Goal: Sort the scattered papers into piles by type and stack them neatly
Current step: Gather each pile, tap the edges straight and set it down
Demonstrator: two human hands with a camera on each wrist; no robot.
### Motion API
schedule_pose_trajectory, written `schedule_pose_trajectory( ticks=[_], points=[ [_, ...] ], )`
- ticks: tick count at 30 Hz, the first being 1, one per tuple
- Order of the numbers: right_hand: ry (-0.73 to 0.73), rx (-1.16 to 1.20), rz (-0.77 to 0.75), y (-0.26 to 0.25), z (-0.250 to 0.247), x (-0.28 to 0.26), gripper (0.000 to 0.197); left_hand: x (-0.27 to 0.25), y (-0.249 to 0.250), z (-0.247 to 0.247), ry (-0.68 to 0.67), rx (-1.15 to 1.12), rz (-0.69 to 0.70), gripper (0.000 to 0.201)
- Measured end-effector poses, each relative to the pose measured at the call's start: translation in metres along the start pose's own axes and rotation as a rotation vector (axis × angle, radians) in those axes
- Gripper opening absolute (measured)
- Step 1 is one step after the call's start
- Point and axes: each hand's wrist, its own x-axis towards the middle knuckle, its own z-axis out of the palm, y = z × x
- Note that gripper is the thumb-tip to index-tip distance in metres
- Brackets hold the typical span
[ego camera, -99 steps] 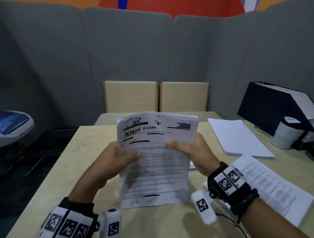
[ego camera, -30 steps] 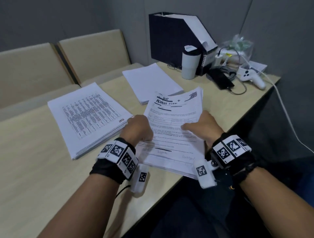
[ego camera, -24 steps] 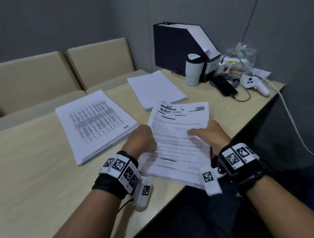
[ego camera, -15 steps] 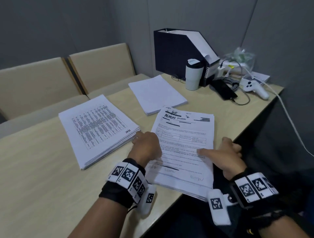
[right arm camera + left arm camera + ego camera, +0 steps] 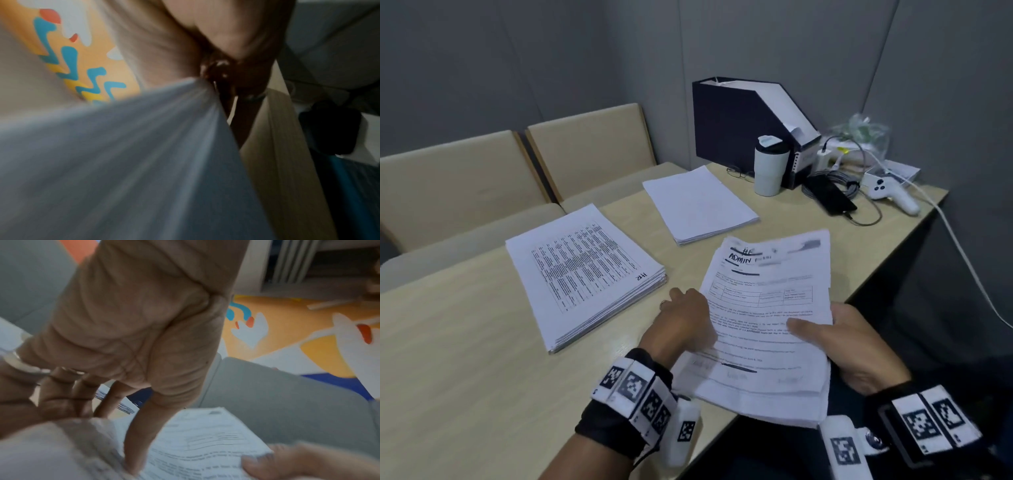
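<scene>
Both hands grip the form stack [image 5: 767, 308] at the near edge of the tabletop [image 5: 465, 377], its near end overhanging. The left hand [image 5: 686, 320] clasps its nine o'clock edge; the right hand [image 5: 849, 346] holds the three o'clock edge, thumb on top. The table-print pile [image 5: 585, 270] lies at ten o'clock of it, the blank pile [image 5: 698, 204] at twelve.

Dim, even indoor light fills the head view, with soft shadows under the paper stacks ahead of the hands. The form stack [image 5: 763, 322] between the hands is smeared by motion blur at its top edge, and straight lines bend near the frame edges. Both wrist views are heavily blurred; the right one is darker.
</scene>
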Motion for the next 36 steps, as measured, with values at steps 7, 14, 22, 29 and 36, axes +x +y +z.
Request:
schedule_pose_trajectory(
  ticks=[7, 14, 22, 29, 36],
  points=[
    [-0.159, 0.195, -0.325, -0.041, 0.027, -0.019, 0.04, -0.031, -0.075, -0.041, 0.032, -0.993, 0.18, 0.09],
    [-0.298, 0.239, -0.549, -0.075, 0.107, 0.019, 0.043, -0.11, -0.136, -0.068, 0.649, -0.924, 0.357, 0.013],
    [-0.445, 0.119, -0.704, -0.128, 0.273, -0.002, 0.02, -0.187, -0.211, -0.106, 1.162, -0.855, 0.287, 0.014],
    [-0.679, 0.083, -0.609, -0.103, 0.335, -0.031, 0.027, -0.236, -0.265, -0.06, 1.329, -1.035, 0.163, 0.024],
    [-0.773, 0.121, -0.471, -0.064, 0.341, -0.044, 0.035, -0.245, -0.277, -0.024, 1.18, -1.248, 0.046, 0.022]
  ],
)
